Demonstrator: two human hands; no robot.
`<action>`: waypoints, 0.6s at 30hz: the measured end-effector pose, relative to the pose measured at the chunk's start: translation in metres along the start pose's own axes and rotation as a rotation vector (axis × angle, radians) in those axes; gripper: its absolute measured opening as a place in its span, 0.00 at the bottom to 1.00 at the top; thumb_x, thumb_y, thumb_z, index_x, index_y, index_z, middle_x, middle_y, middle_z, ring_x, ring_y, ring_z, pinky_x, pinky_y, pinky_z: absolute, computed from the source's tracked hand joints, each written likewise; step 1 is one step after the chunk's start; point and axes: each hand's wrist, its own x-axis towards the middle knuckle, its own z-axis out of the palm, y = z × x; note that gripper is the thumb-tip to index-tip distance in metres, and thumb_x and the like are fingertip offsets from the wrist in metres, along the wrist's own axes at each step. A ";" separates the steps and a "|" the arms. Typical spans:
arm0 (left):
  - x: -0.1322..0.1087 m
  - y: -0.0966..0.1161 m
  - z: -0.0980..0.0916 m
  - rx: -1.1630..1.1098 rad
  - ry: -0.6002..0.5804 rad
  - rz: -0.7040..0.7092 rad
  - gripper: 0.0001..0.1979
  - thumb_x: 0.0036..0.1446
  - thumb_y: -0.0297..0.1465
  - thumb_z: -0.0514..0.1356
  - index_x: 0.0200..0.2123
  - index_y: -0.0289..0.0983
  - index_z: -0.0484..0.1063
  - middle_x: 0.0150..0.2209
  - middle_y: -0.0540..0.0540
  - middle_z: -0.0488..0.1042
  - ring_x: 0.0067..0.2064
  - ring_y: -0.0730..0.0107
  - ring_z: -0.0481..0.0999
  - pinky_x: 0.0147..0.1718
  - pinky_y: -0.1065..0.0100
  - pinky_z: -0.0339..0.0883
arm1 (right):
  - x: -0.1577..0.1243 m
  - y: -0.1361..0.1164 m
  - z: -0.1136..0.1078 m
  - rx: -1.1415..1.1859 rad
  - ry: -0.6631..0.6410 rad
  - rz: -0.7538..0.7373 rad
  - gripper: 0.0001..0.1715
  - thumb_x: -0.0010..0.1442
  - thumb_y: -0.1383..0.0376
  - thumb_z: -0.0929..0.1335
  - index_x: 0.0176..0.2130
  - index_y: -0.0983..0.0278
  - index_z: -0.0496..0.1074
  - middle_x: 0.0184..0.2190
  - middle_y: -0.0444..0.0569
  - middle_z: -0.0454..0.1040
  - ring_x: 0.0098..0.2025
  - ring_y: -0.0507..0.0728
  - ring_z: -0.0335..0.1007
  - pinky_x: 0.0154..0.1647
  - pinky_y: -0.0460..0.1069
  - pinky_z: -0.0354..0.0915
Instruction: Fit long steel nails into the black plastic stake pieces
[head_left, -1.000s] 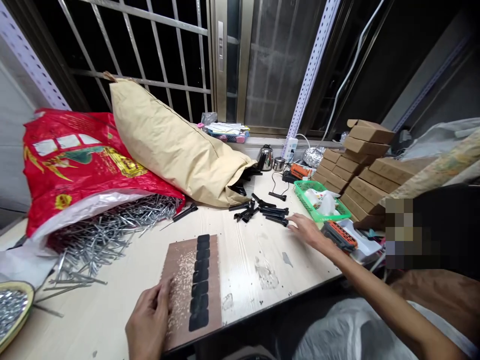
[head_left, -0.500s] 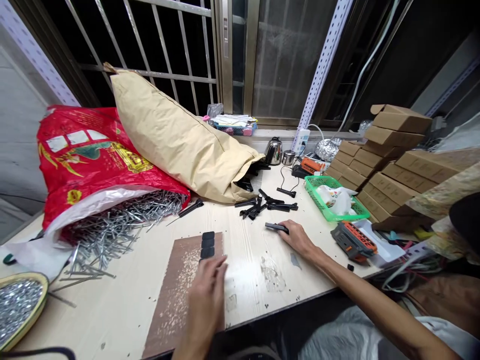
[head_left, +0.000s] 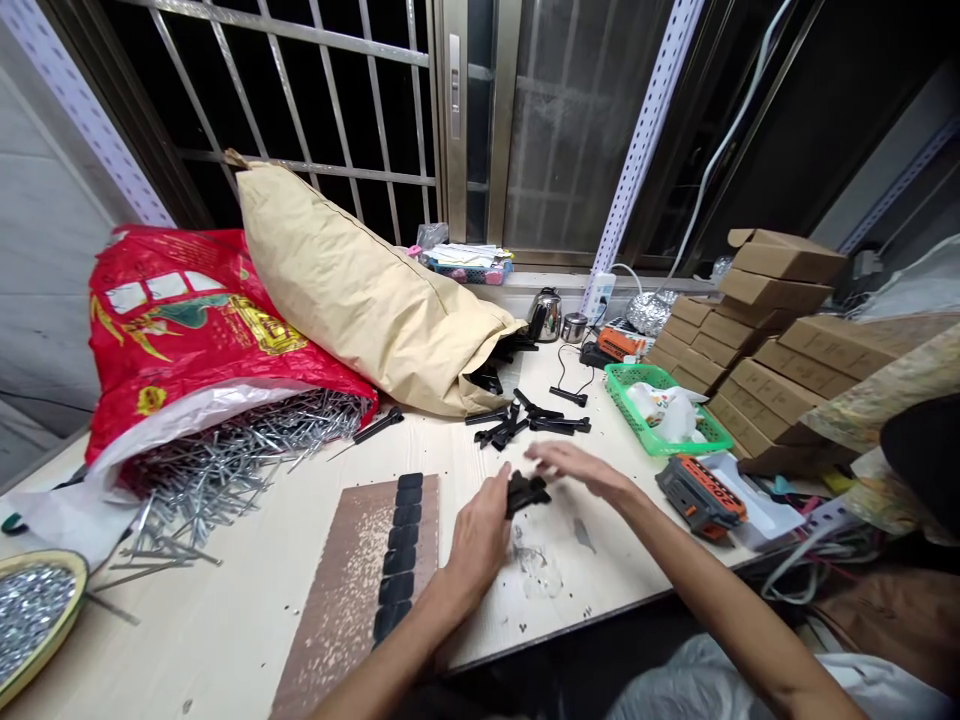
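My left hand (head_left: 480, 530) is closed on a short black plastic part (head_left: 526, 492) above the table, right of the brown board. My right hand (head_left: 577, 466) hovers just beyond that part, its fingers stretched out and apart, holding nothing that I can see. On the brown board (head_left: 330, 590) lie many small pale bits. Along its right side runs a row of black square pads (head_left: 399, 557), partly hidden by my left forearm. A loose pile of black plastic parts (head_left: 510, 425) sits past my hands.
A paper sack (head_left: 360, 290) with black parts at its mouth lies behind. Long metal nails (head_left: 217, 490) spill from a red bag (head_left: 187, 330). At right are a green basket (head_left: 645, 440), an orange-and-black battery pack (head_left: 701, 495) and stacked cardboard boxes (head_left: 780, 390).
My left hand has moved right, off the board, and now holds a black part. My right hand has let go of the dark piece it held and opened. More black pads are uncovered.
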 end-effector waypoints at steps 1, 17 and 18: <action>0.001 0.002 -0.007 -0.166 0.013 -0.107 0.21 0.59 0.30 0.49 0.56 0.35 0.60 0.39 0.39 0.72 0.41 0.59 0.73 0.38 0.60 0.67 | 0.010 0.009 -0.010 -0.115 0.112 0.033 0.26 0.65 0.53 0.52 0.43 0.65 0.69 0.38 0.50 0.72 0.35 0.51 0.68 0.32 0.45 0.62; -0.016 0.002 -0.036 -1.325 0.018 -0.776 0.16 0.51 0.32 0.63 0.41 0.30 0.67 0.30 0.42 0.74 0.27 0.72 0.74 0.26 0.70 0.71 | 0.020 0.016 0.013 -0.378 0.396 0.125 0.09 0.56 0.68 0.62 0.38 0.67 0.69 0.39 0.56 0.71 0.43 0.60 0.66 0.41 0.52 0.60; -0.016 0.002 -0.033 -1.321 0.033 -0.774 0.17 0.51 0.32 0.63 0.43 0.30 0.66 0.32 0.40 0.75 0.29 0.70 0.75 0.28 0.68 0.72 | 0.014 0.009 0.017 -0.334 0.408 0.129 0.10 0.57 0.66 0.62 0.38 0.68 0.69 0.36 0.54 0.72 0.39 0.58 0.68 0.38 0.50 0.61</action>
